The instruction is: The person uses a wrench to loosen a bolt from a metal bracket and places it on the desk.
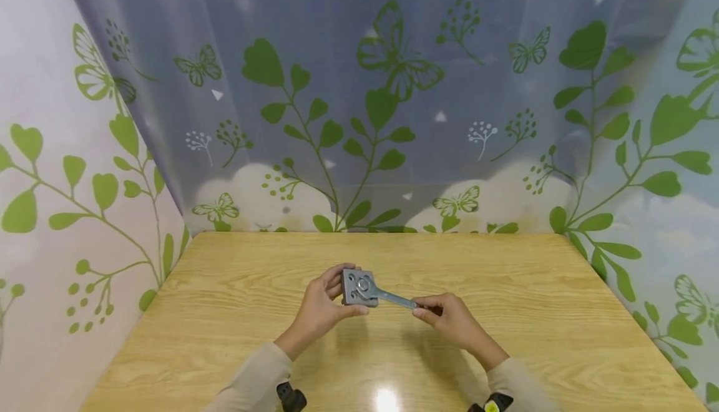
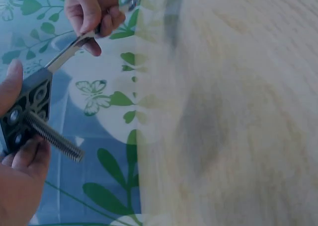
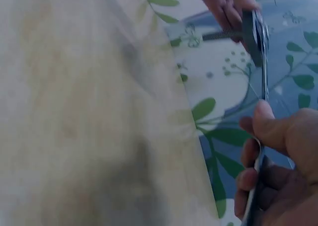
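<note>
My left hand (image 1: 316,309) holds a square grey metal plate (image 1: 347,287) with holes by its edges, thumb below and fingers above, raised over the table. A bolt (image 2: 54,136) runs through the plate's middle; its threaded shank juts out of the far side in both wrist views. On the near face, the head of a long silver wrench (image 1: 393,298) sits at the bolt head (image 1: 363,284). The wrench handle points to the right, where my right hand (image 1: 454,319) grips it between thumb and curled fingers. A ring end (image 2: 131,2) shows past that hand in the left wrist view.
Below the hands is a light wooden table (image 1: 253,268). A blue and white curtain (image 1: 477,168) printed with green leaves and butterflies hangs along its back edge, with similar printed sheets at both sides. Dark straps with devices (image 1: 291,397) sit at the wrists.
</note>
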`<state>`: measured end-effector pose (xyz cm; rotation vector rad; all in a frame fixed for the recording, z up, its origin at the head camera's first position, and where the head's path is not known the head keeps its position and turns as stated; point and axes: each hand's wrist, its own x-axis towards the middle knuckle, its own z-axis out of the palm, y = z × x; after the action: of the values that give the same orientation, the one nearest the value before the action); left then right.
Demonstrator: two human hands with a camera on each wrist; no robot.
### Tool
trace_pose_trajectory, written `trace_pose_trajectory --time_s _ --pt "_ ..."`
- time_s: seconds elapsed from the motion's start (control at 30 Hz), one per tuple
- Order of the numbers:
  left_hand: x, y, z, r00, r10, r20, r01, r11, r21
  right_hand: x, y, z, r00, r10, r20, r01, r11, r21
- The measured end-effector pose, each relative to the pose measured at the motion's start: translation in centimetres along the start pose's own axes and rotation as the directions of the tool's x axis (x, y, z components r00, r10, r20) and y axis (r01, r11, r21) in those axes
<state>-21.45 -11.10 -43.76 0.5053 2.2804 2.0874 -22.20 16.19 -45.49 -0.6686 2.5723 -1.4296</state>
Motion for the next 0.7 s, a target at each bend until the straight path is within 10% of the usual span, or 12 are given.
trace_pose_trajectory --time_s 0.23,0.7 --pt "0.1 0.5 -0.2 0.992 0.006 0.13 -0.001 0.999 -0.038 3.4 0.8 -3.5 0.974 -0.088 0.211 0.096 0.995 -0.024" --pt "-0.5 0.4 0.5 0.951 0.013 0.31 -0.014 1.0 0.002 8.9 -2.9 -7.8 0.855 -0.162 0.492 0.287 0.939 -0.189"
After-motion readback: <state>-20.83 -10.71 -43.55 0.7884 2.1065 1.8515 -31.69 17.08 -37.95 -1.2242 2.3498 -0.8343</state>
